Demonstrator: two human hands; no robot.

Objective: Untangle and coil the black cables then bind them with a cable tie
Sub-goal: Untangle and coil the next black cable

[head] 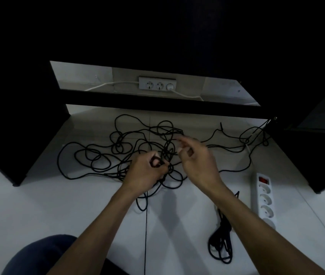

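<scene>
A long black cable point(98, 155) lies in a loose tangle of loops across the white floor under a dark desk. My left hand point(145, 173) grips a bunch of its strands near the middle of the tangle, fingers curled round them. My right hand point(195, 157) hovers just right of it above the cable, blurred, with index finger stretched forward and the other fingers loosely bent; no strand shows in it. A smaller black cable bundle point(222, 245) lies on the floor at lower right, partly under my right forearm.
A white power strip point(264, 197) with a red switch lies at the right. A wall socket row point(157, 83) with white leads sits behind the desk's dark crossbar point(157, 109). Dark desk panels stand left and right. My knee in blue fabric point(44, 253) is at lower left.
</scene>
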